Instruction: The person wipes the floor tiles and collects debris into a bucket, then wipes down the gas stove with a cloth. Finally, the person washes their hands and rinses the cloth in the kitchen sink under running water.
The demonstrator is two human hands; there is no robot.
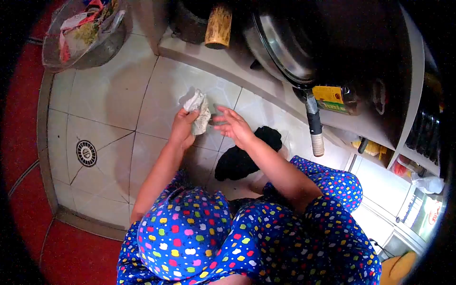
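Observation:
A crumpled whitish cloth [202, 118] with greyish stains is gripped between the thumb and fingers of my left hand [182, 127], above the tiled floor. My right hand [234, 126] is just to the right of it, fingers spread and apart from the cloth. Below my right forearm a bunched black cloth [237, 163] lies low by my feet, partly covered by the arm. Whether it rests on the floor or on a foot, I cannot tell.
A round drain [86, 153] is set in the tiles at left. A clear bin [90, 59] with waste stands upper left. On the shelf at right are a pan whose handle [314, 121] juts out, a wooden-handled item [219, 28] and a yellow-labelled package [331, 95].

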